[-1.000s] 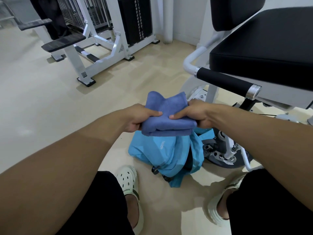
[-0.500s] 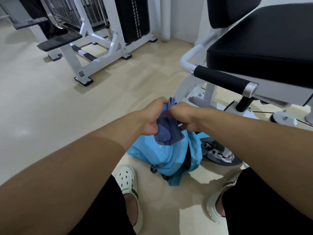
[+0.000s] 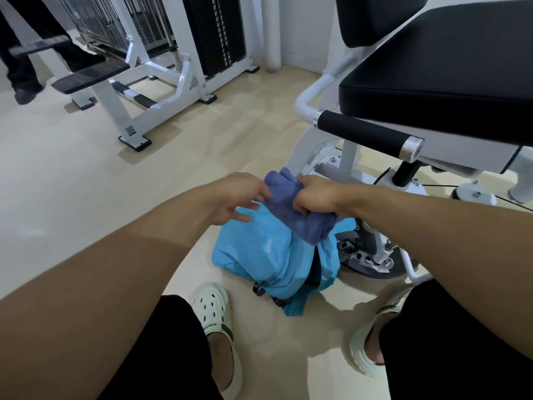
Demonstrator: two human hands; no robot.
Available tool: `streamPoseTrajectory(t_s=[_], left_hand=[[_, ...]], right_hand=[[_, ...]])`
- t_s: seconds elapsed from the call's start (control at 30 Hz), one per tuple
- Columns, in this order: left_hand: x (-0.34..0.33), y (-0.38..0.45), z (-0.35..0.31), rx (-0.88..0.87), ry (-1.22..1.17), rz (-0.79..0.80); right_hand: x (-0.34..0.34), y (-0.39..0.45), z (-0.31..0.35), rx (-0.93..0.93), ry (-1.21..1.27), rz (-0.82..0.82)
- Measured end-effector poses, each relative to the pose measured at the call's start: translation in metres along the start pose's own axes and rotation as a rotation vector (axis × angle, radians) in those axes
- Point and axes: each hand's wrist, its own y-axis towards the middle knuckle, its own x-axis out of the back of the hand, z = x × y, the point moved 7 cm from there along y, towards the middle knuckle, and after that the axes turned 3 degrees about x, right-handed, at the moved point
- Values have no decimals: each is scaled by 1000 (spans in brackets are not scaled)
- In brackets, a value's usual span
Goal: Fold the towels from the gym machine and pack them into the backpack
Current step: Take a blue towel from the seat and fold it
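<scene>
A folded purple-blue towel (image 3: 291, 207) hangs over the light blue backpack (image 3: 268, 258), which lies on the floor between my feet. My right hand (image 3: 313, 194) is clenched around the towel's upper part. My left hand (image 3: 242, 197) is just left of the towel with fingers spread, fingertips near its edge, holding nothing. The backpack's dark opening (image 3: 315, 269) shows on its right side, below the towel's lower end.
A gym machine with a black padded seat (image 3: 444, 70) and a black handle (image 3: 366, 132) stands close on the right, its base (image 3: 372, 255) beside the backpack. Another white machine (image 3: 161, 67) is at the back left. Someone's dark legs (image 3: 20, 62) stand far left.
The towel went from held flat in both hands to bunched, then my left hand let go and opened. My right hand now holds it alone, lower over the backpack.
</scene>
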Motion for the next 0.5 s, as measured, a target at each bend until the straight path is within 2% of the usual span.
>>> streamPoseTrajectory(t_s=[0.07, 0.2, 0.37, 0.5], left_hand=[[12, 4, 3, -48, 55, -14], [8, 1, 1, -165, 21, 223], [5, 4, 3, -177, -21, 231], [3, 12, 7, -150, 61, 197]], right_hand=[[2, -5, 1, 11, 82, 59], [-4, -11, 8, 52, 116, 175], [-11, -7, 6, 51, 171, 258], [-25, -5, 3, 76, 253, 360]])
